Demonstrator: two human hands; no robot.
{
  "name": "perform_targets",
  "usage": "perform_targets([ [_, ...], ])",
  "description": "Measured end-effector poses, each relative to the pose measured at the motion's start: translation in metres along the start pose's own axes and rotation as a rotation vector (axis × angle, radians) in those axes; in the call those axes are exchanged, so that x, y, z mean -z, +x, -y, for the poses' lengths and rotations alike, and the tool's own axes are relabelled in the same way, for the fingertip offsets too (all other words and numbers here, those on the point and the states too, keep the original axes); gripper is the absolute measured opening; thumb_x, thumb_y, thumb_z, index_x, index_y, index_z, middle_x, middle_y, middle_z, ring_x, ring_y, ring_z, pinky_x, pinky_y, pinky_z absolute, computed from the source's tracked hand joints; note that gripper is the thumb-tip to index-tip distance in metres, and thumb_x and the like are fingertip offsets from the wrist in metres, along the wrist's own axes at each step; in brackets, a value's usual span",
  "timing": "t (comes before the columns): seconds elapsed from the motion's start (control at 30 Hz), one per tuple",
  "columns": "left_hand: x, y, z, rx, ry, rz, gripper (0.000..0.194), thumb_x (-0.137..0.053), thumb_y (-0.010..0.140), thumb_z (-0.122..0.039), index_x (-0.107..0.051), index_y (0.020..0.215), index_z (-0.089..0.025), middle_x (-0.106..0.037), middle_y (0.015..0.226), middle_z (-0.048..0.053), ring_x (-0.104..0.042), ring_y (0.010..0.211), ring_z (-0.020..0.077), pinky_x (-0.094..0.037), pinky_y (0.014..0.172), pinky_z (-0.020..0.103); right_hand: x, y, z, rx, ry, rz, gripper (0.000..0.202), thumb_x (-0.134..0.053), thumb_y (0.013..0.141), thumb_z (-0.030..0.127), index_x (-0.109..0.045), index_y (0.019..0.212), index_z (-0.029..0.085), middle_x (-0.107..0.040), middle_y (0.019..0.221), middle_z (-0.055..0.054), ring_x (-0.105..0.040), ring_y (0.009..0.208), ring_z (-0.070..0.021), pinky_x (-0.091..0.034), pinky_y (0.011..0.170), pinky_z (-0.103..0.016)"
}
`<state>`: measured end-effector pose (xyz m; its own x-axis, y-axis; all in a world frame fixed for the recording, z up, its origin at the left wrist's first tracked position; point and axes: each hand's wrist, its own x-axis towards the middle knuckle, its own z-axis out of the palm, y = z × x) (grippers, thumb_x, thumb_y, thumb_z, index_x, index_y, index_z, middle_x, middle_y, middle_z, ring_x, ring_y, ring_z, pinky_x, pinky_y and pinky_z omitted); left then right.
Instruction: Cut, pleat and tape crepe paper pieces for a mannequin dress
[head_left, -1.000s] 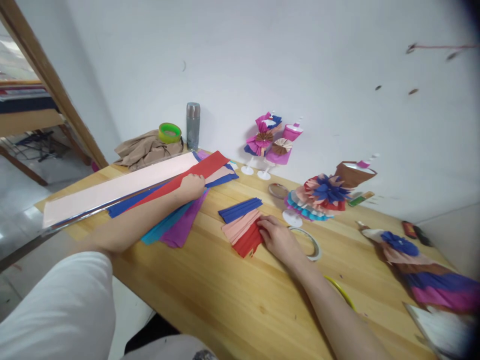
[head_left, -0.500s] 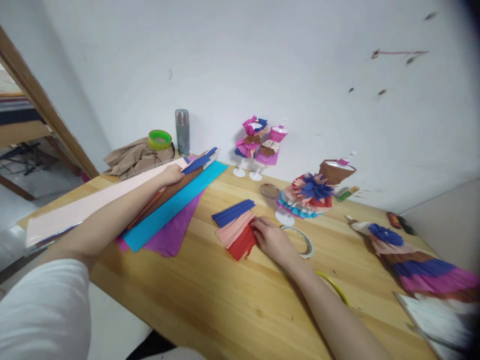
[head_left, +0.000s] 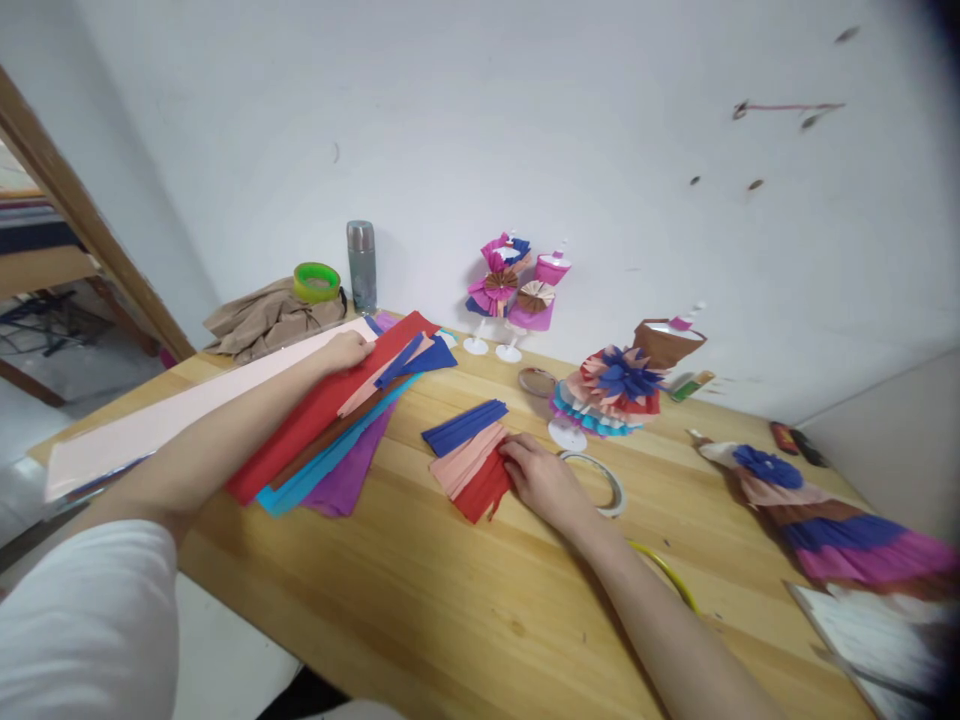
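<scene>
My left hand (head_left: 349,352) is closed at the upper edge of a long red crepe paper sheet (head_left: 337,405). That sheet lies over brown, turquoise (head_left: 337,450) and purple (head_left: 356,470) sheets, with blue (head_left: 431,358) and peach pieces on top near the far end. Under my left forearm runs a long pale pink paper pack (head_left: 202,395). My right hand (head_left: 540,478) pinches the edge of a small folded red crepe paper piece (head_left: 482,487). Beside it lie a folded peach piece (head_left: 466,458) and a folded blue piece (head_left: 463,427).
Small dress stands in crepe paper (head_left: 499,285) (head_left: 607,390) stand near the wall. A thermos (head_left: 361,265), green tape roll (head_left: 316,282) and brown cloth (head_left: 262,320) are back left. A white tape roll (head_left: 619,490), yellow ring (head_left: 667,572) and paper dress (head_left: 832,530) lie right.
The red sheet now lies on top of the brown and turquoise ones, with blue and peach pieces spread at its far end. My right hand has hardly moved.
</scene>
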<state>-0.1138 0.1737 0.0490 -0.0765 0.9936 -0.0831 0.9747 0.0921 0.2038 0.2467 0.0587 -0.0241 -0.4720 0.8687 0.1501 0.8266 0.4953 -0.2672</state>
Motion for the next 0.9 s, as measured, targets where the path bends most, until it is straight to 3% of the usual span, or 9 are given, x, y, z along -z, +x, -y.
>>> perform_targets([
  [0.17, -0.006, -0.015, -0.019, -0.077, 0.076, -0.075, 0.05, -0.034, 0.092, -0.052, -0.068, 0.093, -0.015, -0.071, 0.101, 0.014, -0.066, 0.093, 0.0259, -0.049, 0.077, 0.03, -0.001, 0.001, 0.0, 0.001, -0.011, -0.001, 0.026, -0.047, 0.088, 0.009, -0.067, 0.103, 0.017, -0.065, 0.117, -0.012, -0.066, 0.097, -0.0203, -0.051, 0.083, -0.029],
  [0.27, -0.02, -0.028, -0.037, -0.156, 0.134, -0.114, 0.052, -0.041, 0.088, -0.06, -0.065, 0.1, -0.015, -0.068, 0.105, 0.014, -0.063, 0.099, 0.0278, -0.048, 0.084, 0.034, -0.001, 0.001, 0.0, 0.0, -0.018, -0.001, 0.026, -0.047, 0.089, 0.009, -0.067, 0.103, 0.017, -0.065, 0.117, -0.012, -0.066, 0.097, -0.0203, -0.051, 0.083, -0.029],
  [0.37, -0.038, -0.039, -0.055, -0.274, 0.189, -0.14, 0.051, -0.057, 0.082, -0.057, -0.061, 0.112, -0.016, -0.062, 0.119, 0.015, -0.053, 0.115, 0.0298, -0.045, 0.092, 0.036, -0.002, 0.001, 0.0, 0.001, -0.022, -0.001, 0.026, -0.046, 0.089, 0.009, -0.067, 0.104, 0.017, -0.065, 0.117, -0.012, -0.066, 0.097, -0.0202, -0.051, 0.083, -0.029],
  [0.47, -0.052, -0.046, -0.068, -0.352, 0.236, -0.136, 0.053, -0.067, 0.077, -0.051, -0.059, 0.116, -0.015, -0.058, 0.122, 0.017, -0.051, 0.115, 0.0319, -0.046, 0.089, 0.039, -0.001, 0.001, 0.0, -0.003, -0.025, 0.011, 0.026, -0.046, 0.089, 0.009, -0.067, 0.103, 0.016, -0.065, 0.115, -0.012, -0.066, 0.097, -0.0206, -0.051, 0.083, -0.03],
  [0.57, -0.06, -0.05, -0.074, -0.417, 0.263, -0.147, 0.053, -0.067, 0.079, -0.046, -0.056, 0.12, -0.014, -0.053, 0.13, 0.019, -0.049, 0.118, 0.0325, -0.044, 0.093, 0.041, 0.0, 0.001, 0.001, -0.004, -0.028, 0.018, 0.025, -0.046, 0.089, 0.009, -0.066, 0.104, 0.015, -0.065, 0.115, -0.013, -0.066, 0.097, -0.021, -0.051, 0.084, -0.031],
  [0.7, -0.065, -0.052, -0.08, -0.494, 0.268, -0.179, 0.055, -0.059, 0.084, -0.053, -0.057, 0.121, -0.012, -0.042, 0.142, 0.021, -0.038, 0.131, 0.0354, -0.033, 0.105, 0.045, 0.001, 0.001, 0.001, -0.001, -0.024, 0.014, 0.025, -0.046, 0.089, 0.009, -0.066, 0.104, 0.016, -0.065, 0.115, -0.012, -0.066, 0.096, -0.0203, -0.051, 0.083, -0.03],
  [0.8, -0.07, -0.048, -0.083, -0.502, 0.244, -0.19, 0.049, -0.057, 0.085, -0.05, -0.065, 0.111, -0.009, -0.046, 0.137, 0.024, -0.036, 0.131, 0.0392, -0.03, 0.105, 0.051, 0.0, 0.001, 0.0, 0.001, -0.019, 0.015, 0.025, -0.046, 0.089, 0.009, -0.065, 0.103, 0.016, -0.064, 0.116, -0.012, -0.066, 0.097, -0.0204, -0.05, 0.083, -0.029],
  [0.9, -0.076, -0.044, -0.085, -0.539, 0.21, -0.159, 0.033, -0.054, 0.088, -0.036, -0.069, 0.103, -0.011, -0.058, 0.12, 0.02, -0.044, 0.123, 0.0342, -0.034, 0.104, 0.047, 0.0, 0.001, -0.001, 0.006, -0.027, 0.015, 0.025, -0.045, 0.089, 0.01, -0.065, 0.103, 0.017, -0.065, 0.115, -0.012, -0.066, 0.096, -0.0197, -0.05, 0.083, -0.029],
])
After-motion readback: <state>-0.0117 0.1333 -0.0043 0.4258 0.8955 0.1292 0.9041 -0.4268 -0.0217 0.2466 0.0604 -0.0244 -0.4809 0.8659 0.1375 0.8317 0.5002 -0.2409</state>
